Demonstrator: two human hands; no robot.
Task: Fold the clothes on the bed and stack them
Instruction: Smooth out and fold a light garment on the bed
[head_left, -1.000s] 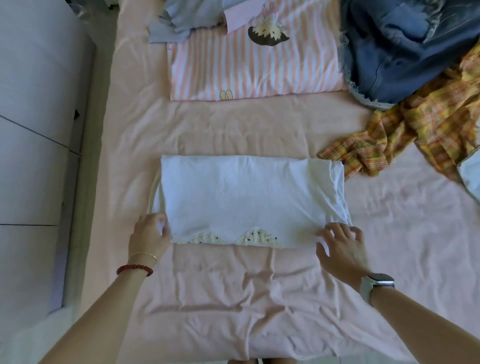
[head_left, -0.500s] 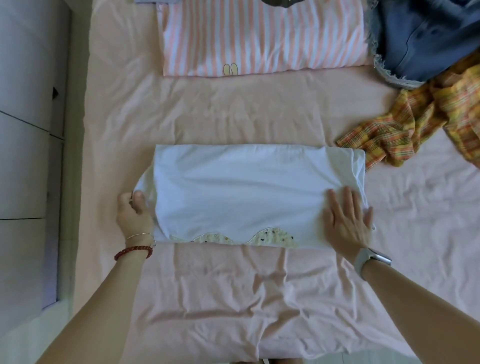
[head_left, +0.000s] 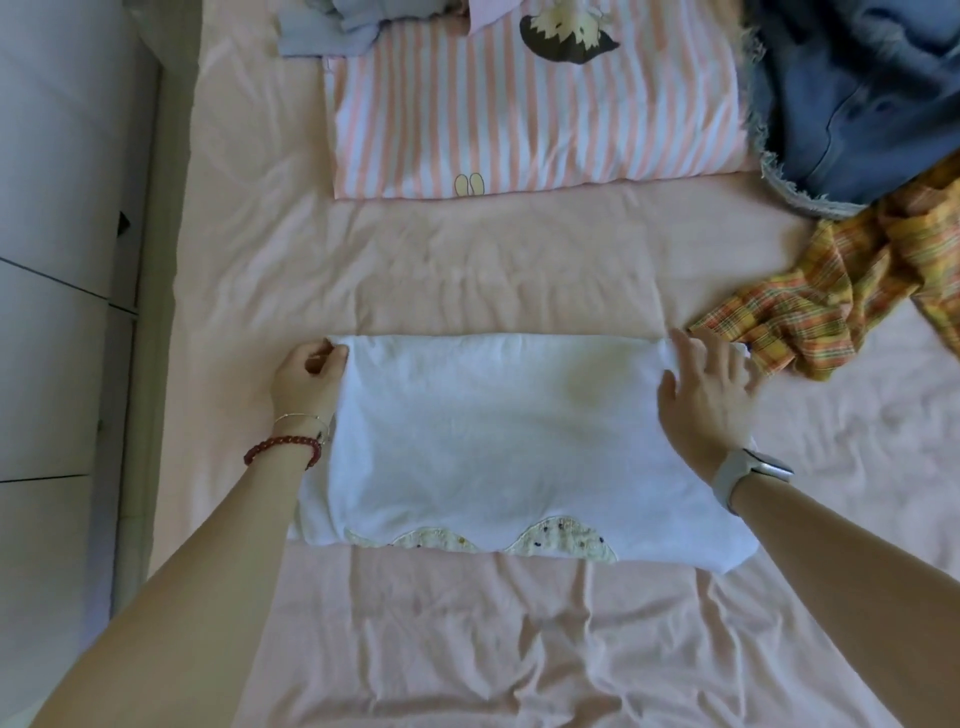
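Now I have both hands moved from the near hem to the far corners of the folded white cotton garment (head_left: 498, 441): left hand (head_left: 306, 382) pinches its corner, right hand (head_left: 709, 387) lies flat with fingers spread. Judgement: next fold is prepared.

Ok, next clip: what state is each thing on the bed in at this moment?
White top: folded into a flat band, far corners held.
Left hand: pinches the far left corner.
Right hand: fingers on the far right corner; grip unclear.
Striped pillow: lying flat.
Plaid shirt: crumpled, unfolded.
Denim garment: heaped, unfolded.
Sheet: wrinkled.
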